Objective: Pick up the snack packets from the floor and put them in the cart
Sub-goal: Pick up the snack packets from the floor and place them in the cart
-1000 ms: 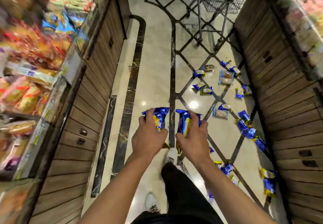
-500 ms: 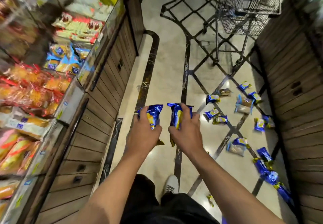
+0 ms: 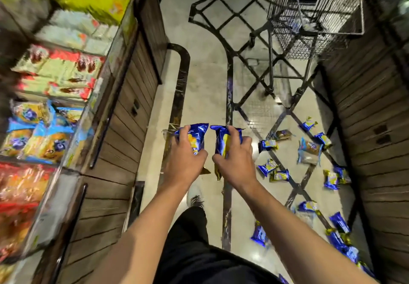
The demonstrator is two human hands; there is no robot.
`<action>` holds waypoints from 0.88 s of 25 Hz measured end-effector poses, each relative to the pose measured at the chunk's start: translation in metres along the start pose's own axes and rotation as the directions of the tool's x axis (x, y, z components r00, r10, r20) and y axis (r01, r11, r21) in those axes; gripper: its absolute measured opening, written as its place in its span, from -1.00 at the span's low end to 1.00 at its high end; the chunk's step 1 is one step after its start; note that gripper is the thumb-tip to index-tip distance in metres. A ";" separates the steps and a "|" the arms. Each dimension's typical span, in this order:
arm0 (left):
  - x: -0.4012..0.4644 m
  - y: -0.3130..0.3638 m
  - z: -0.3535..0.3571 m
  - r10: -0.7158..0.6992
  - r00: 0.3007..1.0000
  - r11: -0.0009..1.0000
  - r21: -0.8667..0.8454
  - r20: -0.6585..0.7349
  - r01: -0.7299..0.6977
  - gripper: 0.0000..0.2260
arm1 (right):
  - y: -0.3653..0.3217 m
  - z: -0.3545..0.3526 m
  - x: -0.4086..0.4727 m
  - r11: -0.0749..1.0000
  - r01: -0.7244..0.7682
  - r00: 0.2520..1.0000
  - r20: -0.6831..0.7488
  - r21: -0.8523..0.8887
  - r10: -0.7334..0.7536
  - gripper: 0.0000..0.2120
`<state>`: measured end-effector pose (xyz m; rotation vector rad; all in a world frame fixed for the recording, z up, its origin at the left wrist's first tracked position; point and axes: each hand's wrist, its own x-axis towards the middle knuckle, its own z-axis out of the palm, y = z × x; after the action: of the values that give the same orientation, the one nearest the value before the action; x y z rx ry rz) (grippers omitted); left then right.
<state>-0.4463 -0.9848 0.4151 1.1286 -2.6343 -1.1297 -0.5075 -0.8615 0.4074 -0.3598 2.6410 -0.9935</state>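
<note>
My left hand (image 3: pixel 184 159) grips a blue and yellow snack packet (image 3: pixel 197 136), held out in front of me above the floor. My right hand (image 3: pixel 235 162) grips a second blue packet (image 3: pixel 222 144) right beside it. The wire cart (image 3: pixel 316 15) stands ahead at the upper right, well beyond both hands. Several more blue packets (image 3: pixel 269 144) lie scattered on the floor to my right, between me and the cart.
A shelf of packaged snacks (image 3: pixel 53 106) with a wood-panelled base (image 3: pixel 124 133) lines the left side. Another wood-panelled counter (image 3: pixel 376 133) closes the right side. The aisle floor (image 3: pixel 205 80) is pale marble with dark inlaid lines. My leg and shoe (image 3: pixel 194 201) are below.
I have walked forward along the aisle with both packets held. The cart has come closer and larger, and the floor packets have slid down and to the right in view.
</note>
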 end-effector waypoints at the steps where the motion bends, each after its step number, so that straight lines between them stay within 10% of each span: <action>1: 0.028 0.005 -0.002 0.005 1.000 1.000 0.002 0.007 -0.005 -0.34 | -0.010 0.002 0.024 1.000 -0.014 1.000 0.000 0.001 0.014 -0.21; 22: 0.464 0.190 0.028 0.070 0.995 0.992 0.101 0.068 -0.077 -0.34 | -0.077 -0.060 0.483 0.997 -0.064 0.994 -0.085 0.052 0.068 -0.23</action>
<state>-0.9085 -1.1806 0.4181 1.0181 -2.7878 -1.0450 -0.9655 -1.0423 0.4126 -0.2221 2.6807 -1.0737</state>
